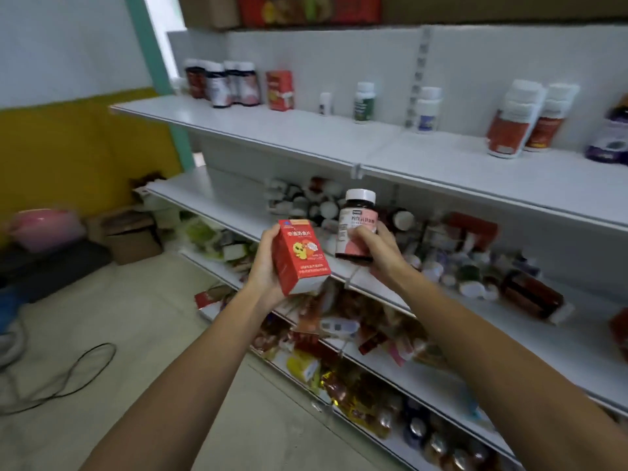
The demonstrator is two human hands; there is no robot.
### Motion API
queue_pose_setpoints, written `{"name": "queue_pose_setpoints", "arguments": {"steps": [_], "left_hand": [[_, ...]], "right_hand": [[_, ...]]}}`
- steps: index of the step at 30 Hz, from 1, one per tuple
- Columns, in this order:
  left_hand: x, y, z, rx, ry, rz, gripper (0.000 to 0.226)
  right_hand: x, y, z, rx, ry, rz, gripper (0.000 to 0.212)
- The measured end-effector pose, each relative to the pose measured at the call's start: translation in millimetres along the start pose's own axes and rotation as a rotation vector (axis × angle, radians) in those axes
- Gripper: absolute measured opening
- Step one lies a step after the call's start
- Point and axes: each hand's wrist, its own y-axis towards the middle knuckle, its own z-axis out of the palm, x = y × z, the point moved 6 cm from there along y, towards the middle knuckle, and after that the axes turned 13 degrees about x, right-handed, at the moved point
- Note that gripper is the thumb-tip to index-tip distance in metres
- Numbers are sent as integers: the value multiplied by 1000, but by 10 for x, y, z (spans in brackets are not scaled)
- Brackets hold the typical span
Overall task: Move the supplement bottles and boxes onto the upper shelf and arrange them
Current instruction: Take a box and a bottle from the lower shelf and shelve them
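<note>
- Left hand (pixel 266 270): fingers wrapped round a red box (pixel 300 258), held upright in mid-air at view centre.
- Right hand (pixel 380 251): fingers closed round a dark bottle (pixel 356 229), white cap up, just beside the box at its 3 o'clock.
- Middle shelf (pixel 210 198): behind the hands, from 12 to 4 o'clock, a jumble of bottles and boxes (pixel 458 256) lies unsorted. Most of the task appears to remain.
- Upper shelf (pixel 306 134): its front lip runs above the hands. Both items must probably rise clear of this edge before going in.
- Already placed: a cluster of dark bottles (pixel 224 85) at 11 o'clock, a matching shelved box (pixel 279 90) beside it, and white bottles (pixel 427 110) spaced toward 2 o'clock.
- Open room: a broad bare strip along the front, with wide gaps between the standing items.
</note>
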Motion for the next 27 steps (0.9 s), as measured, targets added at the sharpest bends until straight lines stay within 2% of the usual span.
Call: {"name": "queue_pose_setpoints", "arguments": {"steps": [2, 4, 5, 9, 11, 13, 16, 22, 25, 27], "left_hand": [[-249, -118, -159, -33, 43, -18, 43], [-432, -196, -311, -65, 46, -58, 46], [-510, -236, -376, -76, 23, -80, 47], [-791, -309, -680, -116, -185, -92, 56], [-955, -304, -841, -95, -189, -85, 65], [-1166, -260, -1008, -81, -96, -40, 63], [-1525, -95, -1256, -114, 86, 11, 42], [-2530, 553, -1715, -174, 502, 142, 43], [-2951, 796, -1954, -196, 530, 211, 57], [-3191, 903, -2075, -192, 522, 307, 42]], "right_hand": [[101, 96, 353, 60, -89, -33, 29], [192, 203, 659, 143, -121, -46, 38], [227, 279, 790, 173, -118, -41, 40], [333, 609, 1289, 238, -93, -39, 26], [338, 766, 1528, 263, -116, -88, 36], [346, 941, 1772, 316, -126, -155, 54], [410, 1274, 2094, 385, -104, -183, 70], [846, 2309, 2685, 397, -59, -219, 75], [914, 2758, 2941, 393, -60, -210, 69], [920, 3019, 3083, 385, -68, -207, 67]]}}
